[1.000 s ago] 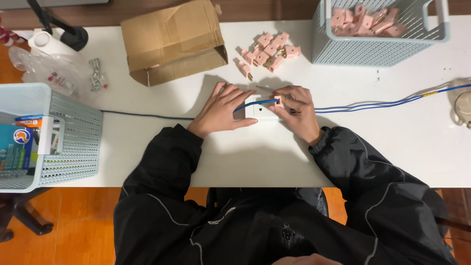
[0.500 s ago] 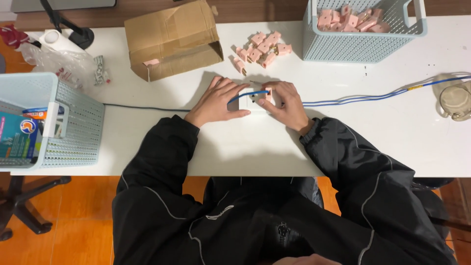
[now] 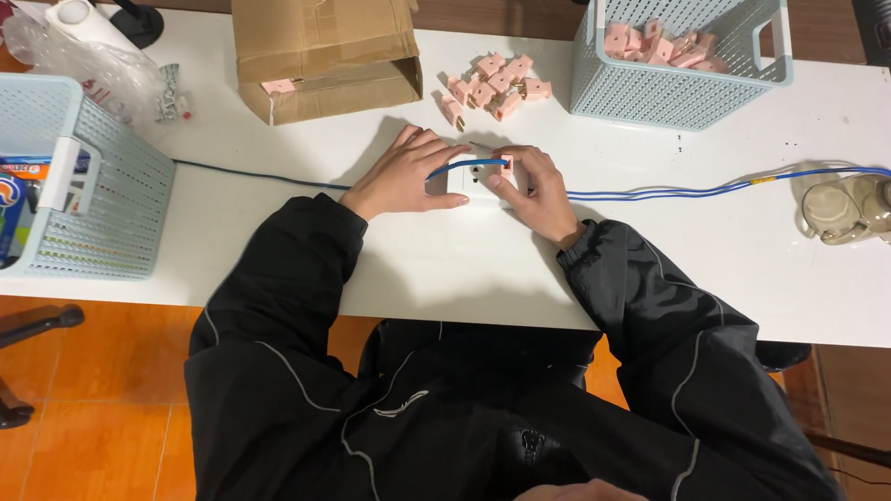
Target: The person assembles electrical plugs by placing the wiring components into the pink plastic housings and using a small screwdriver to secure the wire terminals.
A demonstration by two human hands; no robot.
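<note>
My left hand [image 3: 408, 174] lies flat on the white table [image 3: 445, 260], pressing on the left side of a small white block [image 3: 461, 178]. My right hand [image 3: 535, 188] grips the right side of that block, its fingers around a small pink plug piece [image 3: 507, 167]. A short blue wire [image 3: 469, 163] arches over the block between the two hands. Blue cables [image 3: 705, 191] run off to the right from under my right hand.
Several loose pink plug pieces [image 3: 490, 85] lie behind my hands. A pale blue basket [image 3: 677, 93] with more pink pieces stands back right, a cardboard box [image 3: 325, 56] back left, another pale blue basket [image 3: 83, 186] far left. A glass object [image 3: 849, 210] sits at the right edge.
The hands stay together on the white block with little change in grip. The view has shifted, so the table things sit slightly differently in the frame.
</note>
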